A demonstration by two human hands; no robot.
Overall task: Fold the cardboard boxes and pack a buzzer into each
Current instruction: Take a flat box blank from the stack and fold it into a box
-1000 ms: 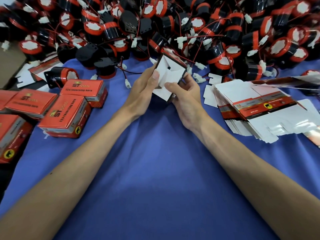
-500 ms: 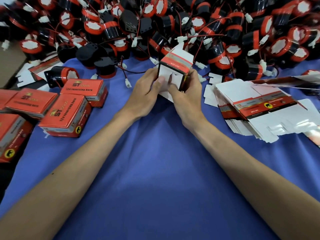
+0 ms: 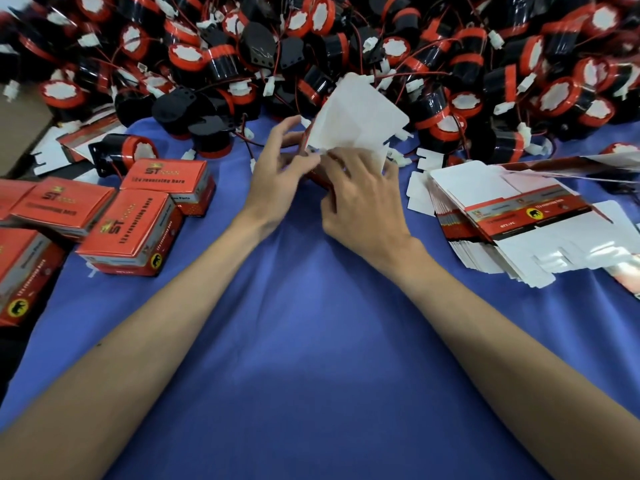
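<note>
**Left hand (image 3: 277, 178) and right hand (image 3: 360, 202) grip a part-folded cardboard box (image 3: 360, 112)**

The box shows its white inside. Beyond the box, a heap of buzzers (image 3: 187, 57); left of it, closed red boxes (image 3: 131, 223); right of it, a stack of flat blanks (image 3: 519, 216).

A blue cloth (image 3: 311, 393) covers the work surface, spreading from 3 o'clock through 6 to 9 in soft creases. Diffuse light leaves a pale sheen near its centre. At 10 o'clock lies a flat brown surface (image 3: 17, 133). Past the cloth's edge at 8 o'clock, all is dark.
</note>
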